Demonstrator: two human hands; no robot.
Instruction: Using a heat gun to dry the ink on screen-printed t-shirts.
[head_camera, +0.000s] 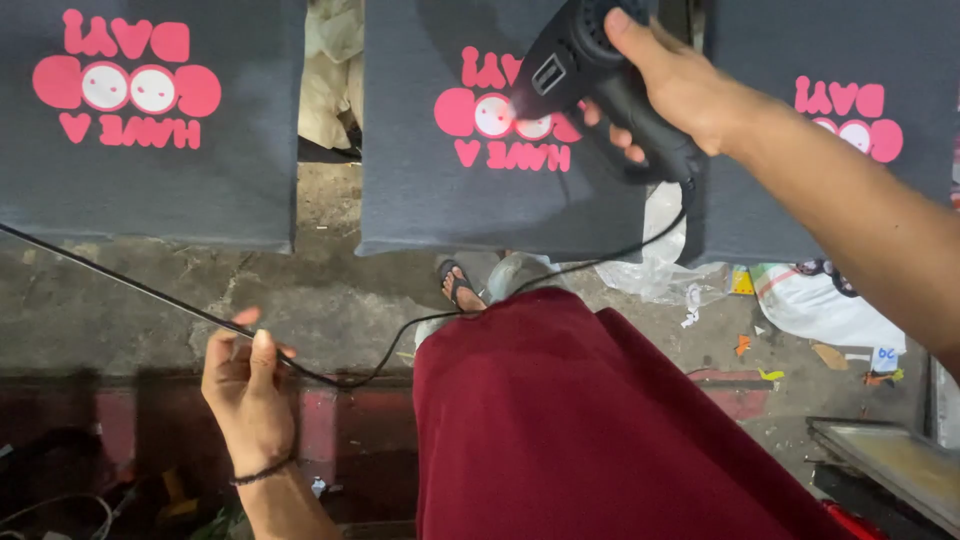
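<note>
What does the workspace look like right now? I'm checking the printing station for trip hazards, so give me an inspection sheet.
Surface: three grey fabric panels on boards, left, middle and right, each with a pink print.
Job's things: black heat gun pointed at the middle panel's print.
Clutter: white plastic bags and small coloured scraps on the concrete floor.
Hands: right hand grips the heat gun; left hand holds the cable up.
Cables: black cable runs from the gun, past the maroon garment, through the left hand and off the left edge.
Surroundings: sandalled foot; framed screen at lower right.
</note>
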